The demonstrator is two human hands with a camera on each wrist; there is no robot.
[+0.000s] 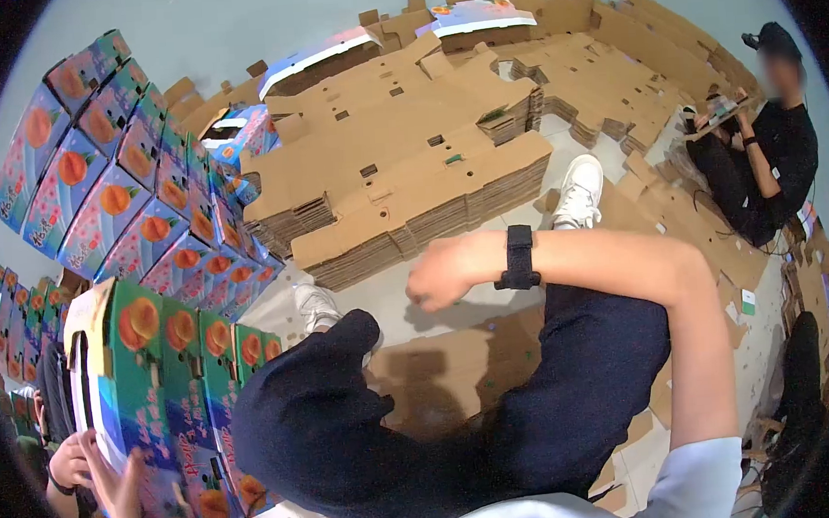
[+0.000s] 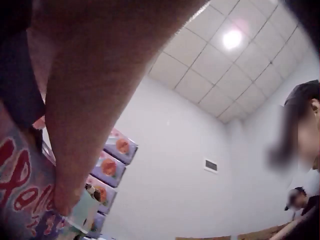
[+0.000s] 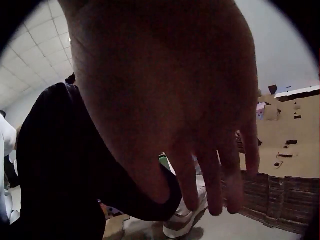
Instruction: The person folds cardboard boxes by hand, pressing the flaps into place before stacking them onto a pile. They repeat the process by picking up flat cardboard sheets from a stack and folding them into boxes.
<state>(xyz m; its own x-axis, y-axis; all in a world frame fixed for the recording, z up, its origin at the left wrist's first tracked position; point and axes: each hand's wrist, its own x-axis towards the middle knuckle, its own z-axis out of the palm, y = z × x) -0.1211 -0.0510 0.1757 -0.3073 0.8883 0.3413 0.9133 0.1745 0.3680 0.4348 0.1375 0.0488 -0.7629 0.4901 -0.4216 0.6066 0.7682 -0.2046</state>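
My right hand (image 1: 448,271) hovers over the floor between my legs, holding nothing; in the right wrist view the palm (image 3: 165,95) faces the camera with relaxed fingers. At the lower left, what looks like my left hand (image 1: 115,484) rests with extended fingers against the white-and-blue front of a green carton (image 1: 142,390) with fruit pictures. Dark and close in the left wrist view, the hand (image 2: 95,90) touches a printed carton side (image 2: 25,185); most fingers are hidden there.
Stacked fruit cartons (image 1: 112,197) stand left. Flattened cardboard (image 1: 421,211) lies piled ahead, with more sheets (image 1: 603,76) behind. A cardboard piece (image 1: 459,370) lies between my legs. A seated person (image 1: 779,161) holds something at right; another person's banded hand (image 1: 65,467) is beside the green carton.
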